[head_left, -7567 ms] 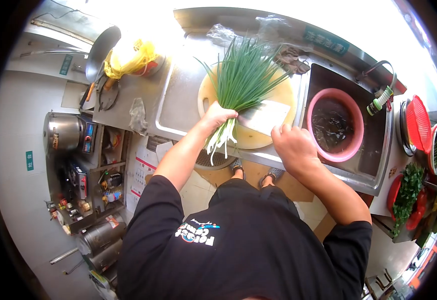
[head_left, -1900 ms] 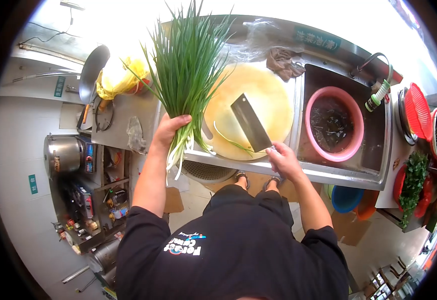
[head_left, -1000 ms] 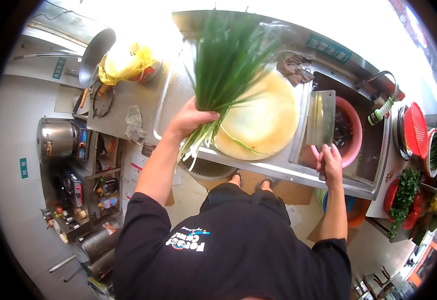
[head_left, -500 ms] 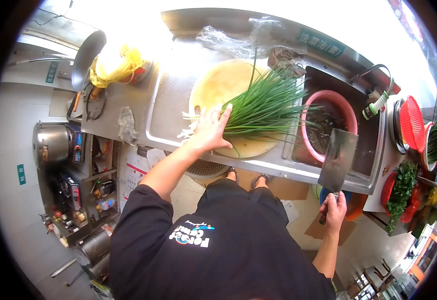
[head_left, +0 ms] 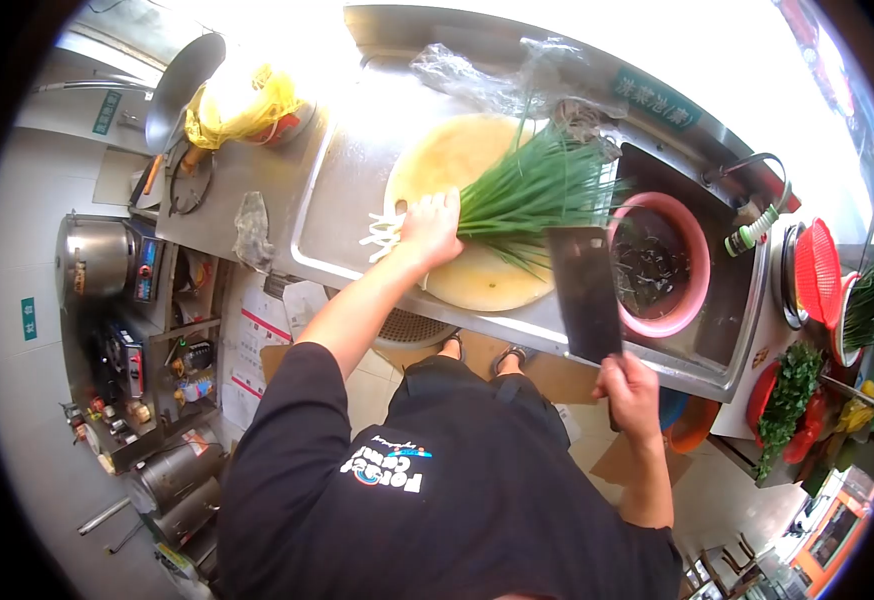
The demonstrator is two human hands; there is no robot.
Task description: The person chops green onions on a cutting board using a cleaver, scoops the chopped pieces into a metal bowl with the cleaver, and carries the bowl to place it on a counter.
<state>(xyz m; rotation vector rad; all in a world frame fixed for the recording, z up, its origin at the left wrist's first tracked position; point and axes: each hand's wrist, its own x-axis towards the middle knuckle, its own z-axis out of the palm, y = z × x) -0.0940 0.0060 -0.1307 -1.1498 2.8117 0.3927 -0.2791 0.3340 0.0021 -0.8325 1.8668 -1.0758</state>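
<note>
A bunch of long green scallions point(head_left: 542, 190) lies sideways across the round yellowish cutting board point(head_left: 487, 290), white ends to the left, leaves to the right. My left hand point(head_left: 431, 230) is closed round the bunch near its white ends, pressing it on the board. In my right hand point(head_left: 632, 395) is the handle of a cleaver point(head_left: 585, 290). Its broad blade is raised upright at the board's front right edge, between the leaves and the pink basin point(head_left: 692, 305). The blade is apart from my left hand.
The pink basin holds dark water in the sink point(head_left: 727, 330). Behind the board lie clear plastic point(head_left: 457, 78) and a brown cloth point(head_left: 582, 115). A faucet point(head_left: 747, 165) rises behind the sink. At right are a red colander point(head_left: 817, 270) and leafy greens point(head_left: 789, 405); at left, a yellow bag point(head_left: 247, 110).
The scallions went from being held up to lying on the board. My left hand, spread on them half a second ago, has closed round them. The cleaver came left from the basin toward the board.
</note>
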